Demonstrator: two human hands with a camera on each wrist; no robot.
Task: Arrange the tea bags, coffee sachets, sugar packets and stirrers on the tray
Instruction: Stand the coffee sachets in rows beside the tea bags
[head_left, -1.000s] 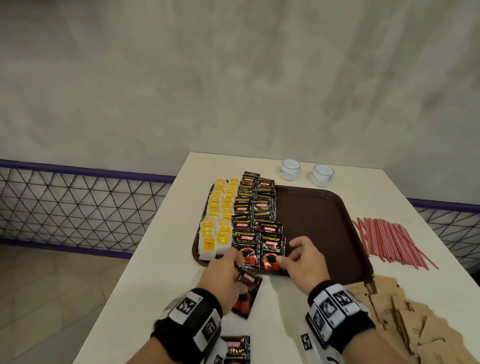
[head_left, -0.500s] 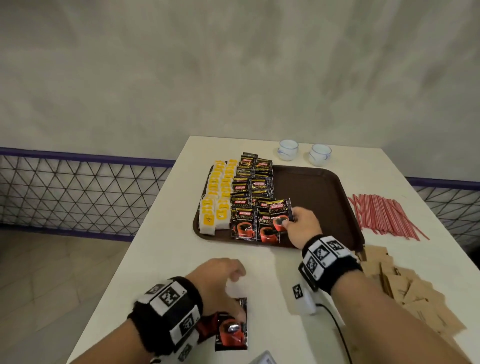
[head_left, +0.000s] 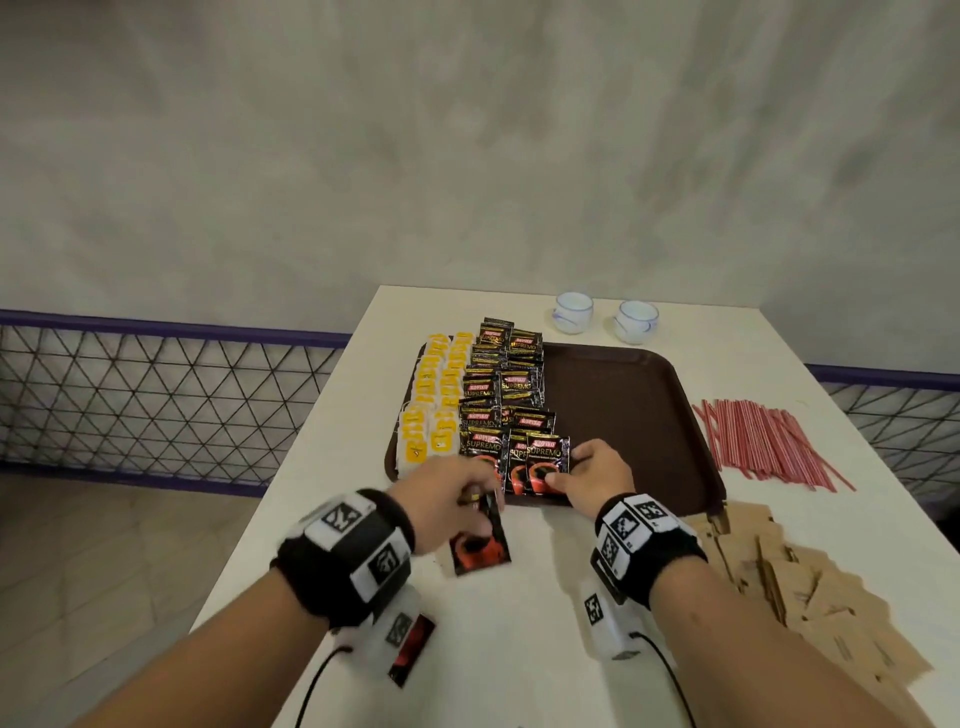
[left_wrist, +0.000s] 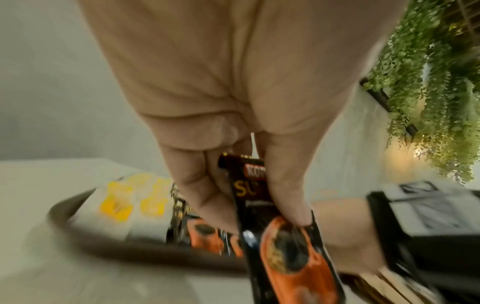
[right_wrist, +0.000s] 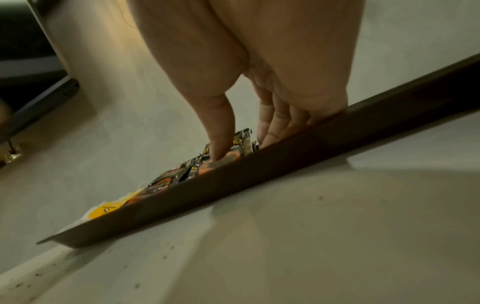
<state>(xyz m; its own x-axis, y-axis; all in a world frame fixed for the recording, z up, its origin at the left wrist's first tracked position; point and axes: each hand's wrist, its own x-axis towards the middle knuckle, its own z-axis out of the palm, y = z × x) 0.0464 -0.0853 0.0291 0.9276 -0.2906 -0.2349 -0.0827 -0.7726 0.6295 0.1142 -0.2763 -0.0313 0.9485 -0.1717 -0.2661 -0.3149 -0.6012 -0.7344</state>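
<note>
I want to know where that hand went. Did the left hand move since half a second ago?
Yes. The left hand, pinching a coffee sachet, has moved forward toward the tray, and is now close to its near edge.

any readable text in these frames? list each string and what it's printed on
"KOPIKO": red label on the coffee sachets on the tray.
"SUPREMO": gold lettering below it on the same sachets.
"KO" and "SU": all that shows on the sachet pinched by the left hand.
Small print under SUPREMO: too small to read.
Yellow tea bag tags: too small to read.
Wristband markers: square code patterns, no letters.
</note>
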